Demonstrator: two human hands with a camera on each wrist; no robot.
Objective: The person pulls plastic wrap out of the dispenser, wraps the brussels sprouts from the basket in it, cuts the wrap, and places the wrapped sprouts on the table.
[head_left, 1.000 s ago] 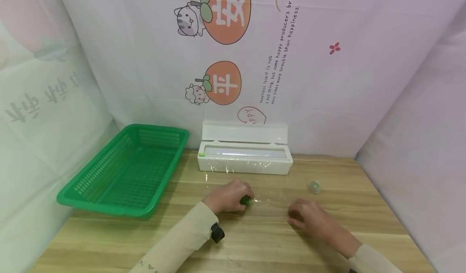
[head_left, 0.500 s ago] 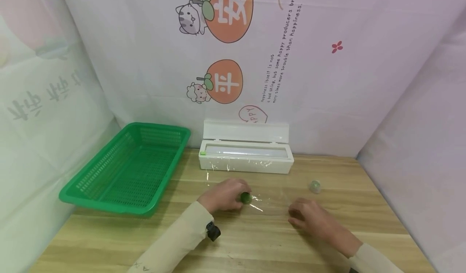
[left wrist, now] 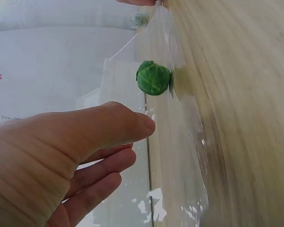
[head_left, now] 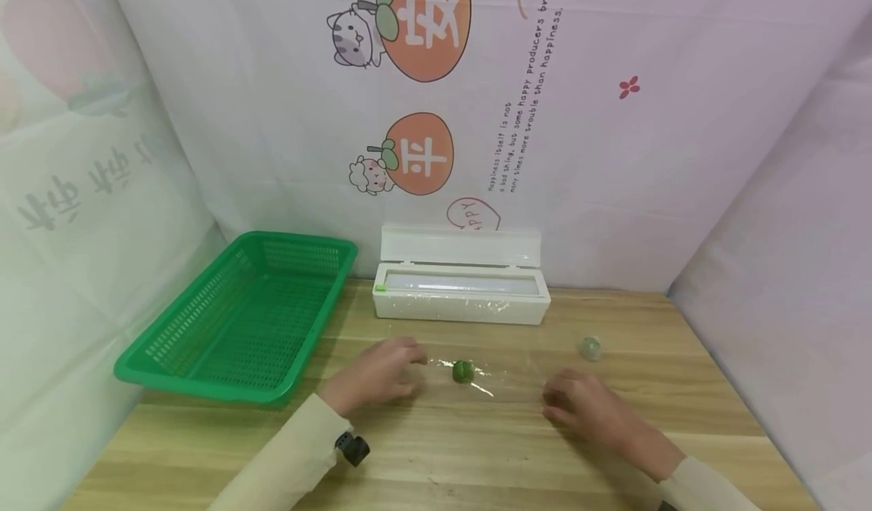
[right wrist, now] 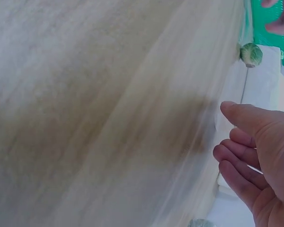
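Note:
A Brussels sprout sits on a sheet of clear cling film spread on the wooden table. To its left, my left hand hovers with thumb and fingers apart, holding nothing; in the left wrist view the sprout lies beyond the thumb. My right hand stays by the film's right edge, fingers loosely bent. A gap shows between its thumb and fingers in the right wrist view. Whether its fingertips touch the film cannot be told.
Behind the film stands a white cling film dispenser with its lid raised. A green plastic basket is at the left. A small pale-green ball in clear wrapping lies at the right. Printed cloth walls enclose the table.
My left hand has let go of the Brussels sprout, leaving it on the film, and has drawn back to the left. The right hand has hardly moved.

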